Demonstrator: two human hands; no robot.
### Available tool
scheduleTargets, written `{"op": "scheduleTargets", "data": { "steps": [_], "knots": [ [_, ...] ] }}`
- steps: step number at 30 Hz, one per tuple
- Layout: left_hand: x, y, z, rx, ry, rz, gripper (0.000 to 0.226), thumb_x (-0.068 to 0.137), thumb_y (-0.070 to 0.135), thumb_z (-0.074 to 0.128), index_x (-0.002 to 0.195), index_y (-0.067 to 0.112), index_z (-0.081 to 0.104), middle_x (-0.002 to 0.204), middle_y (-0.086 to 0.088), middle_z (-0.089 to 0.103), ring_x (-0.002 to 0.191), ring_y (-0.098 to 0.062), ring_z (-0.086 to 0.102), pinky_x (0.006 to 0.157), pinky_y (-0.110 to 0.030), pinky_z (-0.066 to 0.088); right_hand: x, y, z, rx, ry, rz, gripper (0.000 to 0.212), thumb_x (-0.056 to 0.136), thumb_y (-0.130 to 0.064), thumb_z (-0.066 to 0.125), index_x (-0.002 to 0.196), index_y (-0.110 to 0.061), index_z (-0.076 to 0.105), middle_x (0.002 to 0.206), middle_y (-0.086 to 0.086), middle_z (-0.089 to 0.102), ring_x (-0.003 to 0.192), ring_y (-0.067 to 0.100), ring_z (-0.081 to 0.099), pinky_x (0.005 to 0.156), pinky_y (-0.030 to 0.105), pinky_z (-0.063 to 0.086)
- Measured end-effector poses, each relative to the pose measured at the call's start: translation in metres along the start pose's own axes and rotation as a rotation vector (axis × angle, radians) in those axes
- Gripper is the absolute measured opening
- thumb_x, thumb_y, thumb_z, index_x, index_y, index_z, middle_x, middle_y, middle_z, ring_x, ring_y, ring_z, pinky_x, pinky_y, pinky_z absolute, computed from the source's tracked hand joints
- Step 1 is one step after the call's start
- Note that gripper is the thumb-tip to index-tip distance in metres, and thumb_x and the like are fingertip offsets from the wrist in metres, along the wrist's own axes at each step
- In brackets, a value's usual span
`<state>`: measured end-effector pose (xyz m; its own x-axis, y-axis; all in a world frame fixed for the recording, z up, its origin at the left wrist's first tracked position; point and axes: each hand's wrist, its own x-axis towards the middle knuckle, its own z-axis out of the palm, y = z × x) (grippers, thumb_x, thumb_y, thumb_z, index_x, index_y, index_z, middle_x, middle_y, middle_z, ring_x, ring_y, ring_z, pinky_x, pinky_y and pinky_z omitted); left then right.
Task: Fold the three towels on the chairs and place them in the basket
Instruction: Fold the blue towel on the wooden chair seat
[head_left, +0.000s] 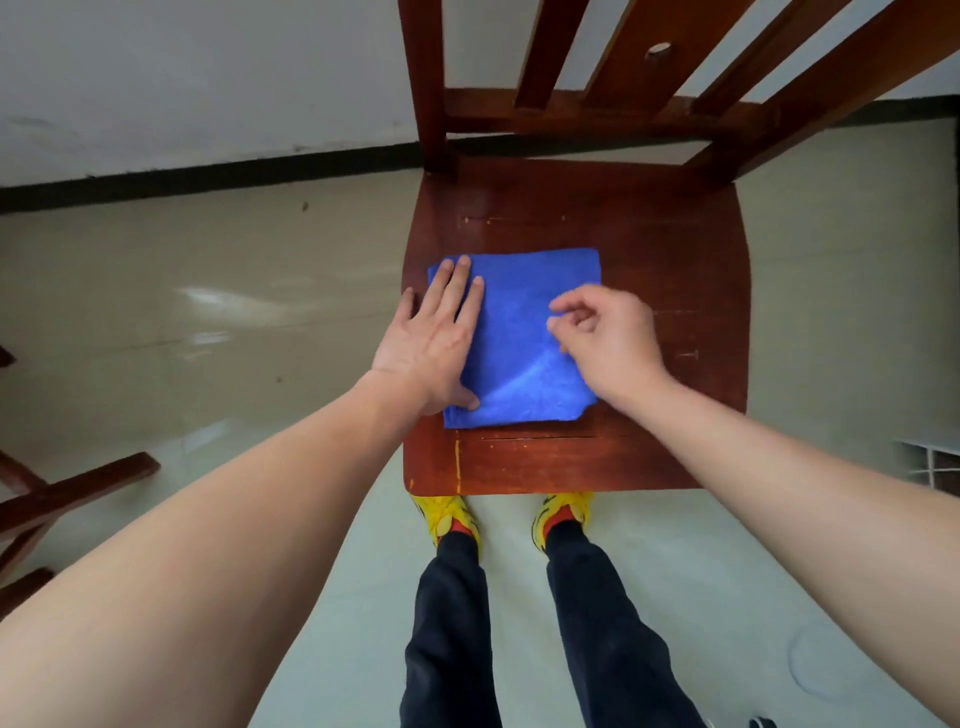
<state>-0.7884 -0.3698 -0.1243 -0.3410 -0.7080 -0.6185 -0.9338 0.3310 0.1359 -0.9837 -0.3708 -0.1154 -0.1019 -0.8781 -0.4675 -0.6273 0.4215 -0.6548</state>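
Both hands are at a blue towel (524, 338). The left hand (434, 343) lies flat on the towel's left edge, fingers straight and pressing down, thumb at its near corner. Folded to a rough square, the towel lies flat in the middle of the wooden chair seat (675, 249). Over its right side the right hand (605, 340) has curled fingers, thumb close to forefinger; whether it pinches the cloth I cannot tell.

1. Blue towel (524, 338): no label, tag or print legible.
2. Wooden chair (649, 249): no stamp, number or brand legible on seat or back.
3. Yellow shoes (447, 514): pattern only; no brand readable.
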Motion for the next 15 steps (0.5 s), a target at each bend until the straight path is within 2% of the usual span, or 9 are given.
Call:
{"op": "scheduleTargets", "data": {
  "steps": [3,6,8,10,12,13,15],
  "knots": [
    [0.001,0.001,0.0,0.003,-0.016,-0.007,0.137,0.062,0.06,0.077,0.151,0.009,-0.014,0.159,-0.01,-0.023,0.148,-0.025,-0.016,0.119,-0.048,0.014,-0.04,0.029,-0.001,0.1,-0.174,0.218,0.009,0.081,-0.008,0.071,0.079,-0.017,0.069,0.065,0.001,0.068,0.057,0.011,0.068,0.057,0.022,0.05],
    [0.002,0.001,0.0,-0.015,-0.016,-0.012,0.137,0.062,0.059,0.078,0.151,0.011,-0.015,0.159,-0.009,-0.024,0.147,-0.024,-0.017,0.119,-0.049,0.016,-0.045,0.05,-0.015,0.239,-0.027,0.447,0.006,0.084,-0.009,0.067,0.081,-0.012,0.07,0.073,0.008,0.072,0.057,0.009,0.068,0.051,0.018,0.048],
    [0.002,0.001,0.0,-0.021,-0.022,-0.017,0.137,0.062,0.059,0.078,0.151,0.011,-0.015,0.159,-0.008,-0.024,0.147,-0.024,-0.018,0.119,-0.049,0.016,-0.045,0.055,-0.026,0.301,0.074,0.655,0.01,0.09,-0.013,0.061,0.093,-0.006,0.068,0.077,0.011,0.072,0.059,0.012,0.07,0.049,0.02,0.053],
    [0.001,0.003,0.0,-0.02,-0.025,-0.025,0.138,0.062,0.059,0.079,0.151,0.011,-0.015,0.159,-0.008,-0.024,0.147,-0.024,-0.018,0.119,-0.049,0.016,-0.05,0.053,-0.032,0.403,-0.041,0.874,0.022,0.096,-0.025,0.056,0.103,-0.005,0.062,0.081,0.014,0.073,0.066,0.02,0.073,0.056,0.027,0.058],
    [0.001,0.004,-0.001,-0.016,-0.027,-0.033,0.138,0.062,0.058,0.079,0.151,0.011,-0.015,0.159,-0.008,-0.024,0.147,-0.024,-0.017,0.118,-0.049,0.017,-0.057,0.042,-0.029,0.567,-0.218,0.989,0.032,0.096,-0.037,0.055,0.108,-0.008,0.057,0.091,0.018,0.073,0.076,0.026,0.074,0.063,0.033,0.059],
    [0.001,0.004,-0.001,-0.016,-0.03,-0.037,0.138,0.062,0.058,0.08,0.151,0.011,-0.015,0.158,-0.008,-0.024,0.147,-0.024,-0.017,0.118,-0.049,0.017,-0.058,0.038,-0.025,0.675,-0.24,1.017,0.032,0.094,-0.039,0.057,0.11,-0.011,0.055,0.1,0.019,0.072,0.081,0.027,0.074,0.067,0.034,0.058],
    [0.001,0.006,-0.003,-0.018,-0.034,-0.044,0.138,0.062,0.057,0.08,0.151,0.011,-0.015,0.158,-0.008,-0.024,0.147,-0.024,-0.017,0.118,-0.048,0.017,-0.055,0.028,-0.015,0.9,-0.147,1.042,0.028,0.09,-0.034,0.064,0.109,-0.015,0.057,0.115,0.017,0.067,0.091,0.025,0.071,0.069,0.033,0.055]
  ]
}}
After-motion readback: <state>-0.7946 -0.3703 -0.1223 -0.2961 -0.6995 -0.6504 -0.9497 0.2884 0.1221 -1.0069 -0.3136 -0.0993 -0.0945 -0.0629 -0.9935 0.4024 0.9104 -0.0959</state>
